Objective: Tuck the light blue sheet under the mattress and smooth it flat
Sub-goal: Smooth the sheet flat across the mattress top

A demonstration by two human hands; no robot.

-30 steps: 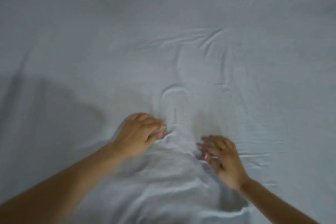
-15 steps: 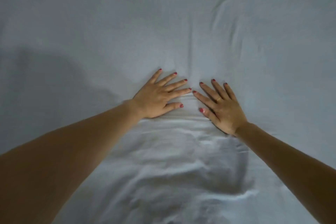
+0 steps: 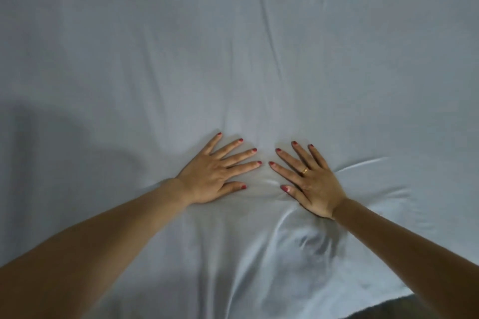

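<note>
Left hand (image 3: 212, 176): palm down, fingers straight and spread, pressing flat, holding nothing. Right hand (image 3: 312, 184): same pose, gold ring (image 3: 305, 170) on one finger, fingertips near the left's. Light blue sheet (image 3: 233, 59): beneath both palms, creased beside and behind the right hand

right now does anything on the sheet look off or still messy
Yes: the light blue sheet is not flat yet. Creases bunch near the bed's edge below the right hand, and long wrinkles run up the middle beyond both hands. The left hand lies spread flat on it. Nothing looks torn or stained.
</note>
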